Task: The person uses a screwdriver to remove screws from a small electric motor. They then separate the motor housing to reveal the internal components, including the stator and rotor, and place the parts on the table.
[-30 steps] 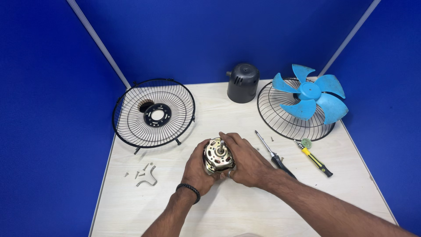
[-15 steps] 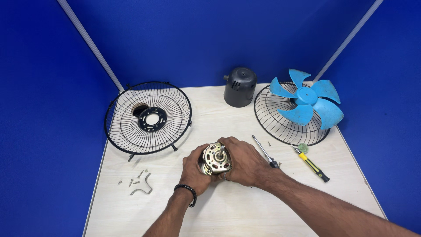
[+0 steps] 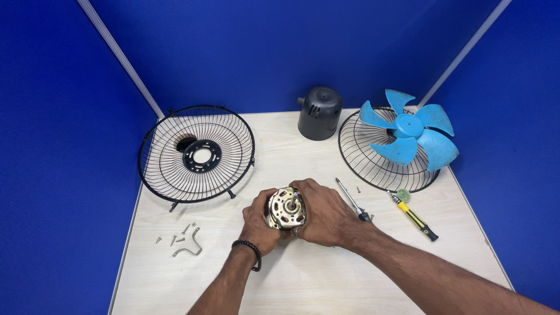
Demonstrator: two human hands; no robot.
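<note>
Brass-coloured fan motor (image 3: 286, 208), shaft up, between hands (image 3: 291, 219)

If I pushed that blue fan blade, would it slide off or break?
The blue fan blade looks like thin plastic, so probably light and a bit bendy. It rests loosely on the curved wire guard, so a push would likely make it slide or tip.

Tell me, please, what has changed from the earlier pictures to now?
Almost nothing. Both hands, left hand and right hand, still grip the fan motor at the same spot on the table. Only the camera view shifted slightly. Grilles, blue blade and screwdrivers stayed put.
</note>
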